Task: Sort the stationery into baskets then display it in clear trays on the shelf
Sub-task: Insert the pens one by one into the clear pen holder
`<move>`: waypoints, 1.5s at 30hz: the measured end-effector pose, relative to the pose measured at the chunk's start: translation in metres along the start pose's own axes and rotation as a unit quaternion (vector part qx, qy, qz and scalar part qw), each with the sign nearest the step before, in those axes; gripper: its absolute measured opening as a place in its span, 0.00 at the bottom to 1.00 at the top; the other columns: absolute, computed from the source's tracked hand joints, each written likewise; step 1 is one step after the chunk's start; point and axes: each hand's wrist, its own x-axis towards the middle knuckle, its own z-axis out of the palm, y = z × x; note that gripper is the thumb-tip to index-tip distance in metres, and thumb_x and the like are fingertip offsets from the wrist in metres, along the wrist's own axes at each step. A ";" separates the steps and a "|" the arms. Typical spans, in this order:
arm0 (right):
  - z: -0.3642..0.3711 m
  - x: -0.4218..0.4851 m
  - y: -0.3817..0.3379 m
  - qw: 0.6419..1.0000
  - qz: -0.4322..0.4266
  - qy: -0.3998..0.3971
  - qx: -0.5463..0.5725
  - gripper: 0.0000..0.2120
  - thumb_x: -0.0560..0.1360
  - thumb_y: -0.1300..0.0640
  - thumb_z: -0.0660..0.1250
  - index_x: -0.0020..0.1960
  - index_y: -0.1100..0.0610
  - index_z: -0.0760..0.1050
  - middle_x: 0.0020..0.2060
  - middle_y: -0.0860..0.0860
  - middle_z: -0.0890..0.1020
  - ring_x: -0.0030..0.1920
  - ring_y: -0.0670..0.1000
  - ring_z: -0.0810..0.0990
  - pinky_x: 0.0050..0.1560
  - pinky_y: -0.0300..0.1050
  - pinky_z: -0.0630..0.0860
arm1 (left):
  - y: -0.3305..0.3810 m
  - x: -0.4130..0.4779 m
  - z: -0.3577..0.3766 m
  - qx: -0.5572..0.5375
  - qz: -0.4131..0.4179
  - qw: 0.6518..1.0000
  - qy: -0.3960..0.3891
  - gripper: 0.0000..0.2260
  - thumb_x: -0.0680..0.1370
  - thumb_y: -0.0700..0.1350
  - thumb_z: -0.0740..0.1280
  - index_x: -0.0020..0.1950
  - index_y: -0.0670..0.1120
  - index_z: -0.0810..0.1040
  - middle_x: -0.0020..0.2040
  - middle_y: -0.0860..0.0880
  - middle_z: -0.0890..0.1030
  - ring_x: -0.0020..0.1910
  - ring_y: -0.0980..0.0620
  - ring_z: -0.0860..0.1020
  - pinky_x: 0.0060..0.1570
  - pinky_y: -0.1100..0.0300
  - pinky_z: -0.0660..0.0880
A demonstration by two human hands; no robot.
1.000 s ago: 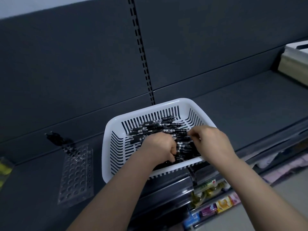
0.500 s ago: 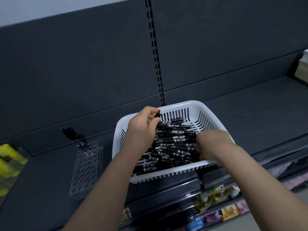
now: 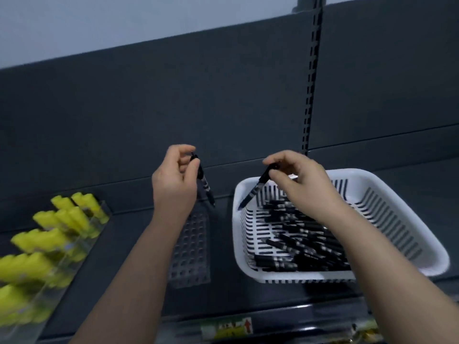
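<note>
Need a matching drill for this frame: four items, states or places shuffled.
Items:
1. white basket
2. clear holed tray
3. yellow markers
4. left hand

States or places:
A. far left, blurred
B. pinches one black pen
C. holds a pile of black pens
D. lies flat between markers and basket

Pairs: 1-C, 2-D, 3-A, 4-B

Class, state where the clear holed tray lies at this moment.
Head view: the clear holed tray lies flat on the shelf, left of centre, between the yellow highlighters and the white basket, just below the left hand.
</note>
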 end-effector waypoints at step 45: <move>0.160 0.062 -0.003 0.976 -0.027 -0.091 -0.196 0.23 0.73 0.59 0.68 0.67 0.53 0.70 0.55 0.51 0.82 0.54 0.51 0.81 0.55 0.48 0.76 | -0.094 0.024 -0.026 0.114 0.003 0.985 -0.128 0.16 0.76 0.45 0.67 0.63 0.50 0.74 0.59 0.56 0.76 0.61 0.57 0.71 0.58 0.61 0.70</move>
